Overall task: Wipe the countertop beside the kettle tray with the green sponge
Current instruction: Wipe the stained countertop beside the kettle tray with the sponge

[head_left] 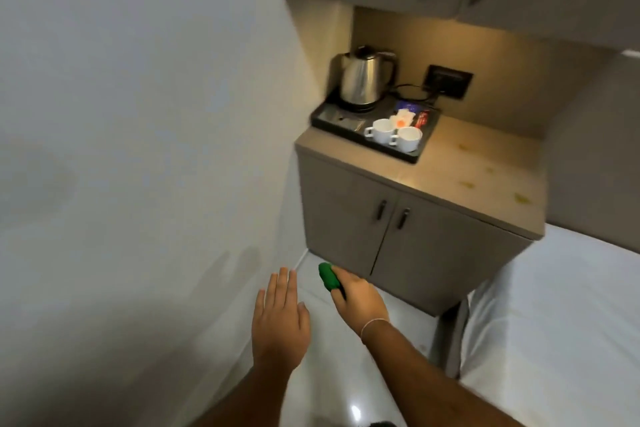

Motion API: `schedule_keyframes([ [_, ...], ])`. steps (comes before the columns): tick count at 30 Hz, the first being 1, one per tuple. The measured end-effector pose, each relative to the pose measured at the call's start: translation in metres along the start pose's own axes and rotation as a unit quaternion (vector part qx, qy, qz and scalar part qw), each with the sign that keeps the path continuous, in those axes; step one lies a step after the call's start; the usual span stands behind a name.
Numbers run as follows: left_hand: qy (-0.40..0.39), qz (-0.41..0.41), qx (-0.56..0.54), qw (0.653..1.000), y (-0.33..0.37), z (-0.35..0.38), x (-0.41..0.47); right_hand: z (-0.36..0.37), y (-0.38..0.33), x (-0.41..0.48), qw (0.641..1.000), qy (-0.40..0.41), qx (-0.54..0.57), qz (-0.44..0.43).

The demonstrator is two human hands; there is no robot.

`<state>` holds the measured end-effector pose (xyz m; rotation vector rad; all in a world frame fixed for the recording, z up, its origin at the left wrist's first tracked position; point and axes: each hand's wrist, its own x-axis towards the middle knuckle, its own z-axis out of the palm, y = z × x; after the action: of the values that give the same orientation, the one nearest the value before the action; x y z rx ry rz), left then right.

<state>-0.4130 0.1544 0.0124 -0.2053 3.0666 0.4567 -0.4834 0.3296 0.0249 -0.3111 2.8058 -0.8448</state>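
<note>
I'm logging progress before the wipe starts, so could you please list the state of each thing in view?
green sponge: held in the right hand, away from the counter
left hand: open, empty
countertop: yellowish spots, not yet wiped
kettle: upright on the tray, lid closed
two cups: upright on the tray
lower cabinet doors: shut
</note>
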Motion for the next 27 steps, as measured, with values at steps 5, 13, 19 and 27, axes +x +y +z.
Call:
schedule_keyframes([
  [5, -0.034, 0.081, 0.028, 0.996, 0.088, 0.013, 0.082, -0.07, 0.073, 0.037, 0.996, 0.055, 0.045, 0.052],
  [13, -0.06, 0.175, 0.036, 0.982, 0.178, 0.027, 0.172, -0.141, 0.157, 0.084, 0.922, 0.213, 0.255, 0.198],
  [19, -0.078, 0.228, 0.008, 0.971, 0.232, 0.048, 0.251, -0.199, 0.226, 0.124, 0.583, 0.353, 0.626, 0.38],
  [27, -0.092, 0.299, -0.016, 0.95, 0.285, 0.077, 0.351, -0.273, 0.281, 0.163, 0.762, 0.444, 0.262, 0.392],
])
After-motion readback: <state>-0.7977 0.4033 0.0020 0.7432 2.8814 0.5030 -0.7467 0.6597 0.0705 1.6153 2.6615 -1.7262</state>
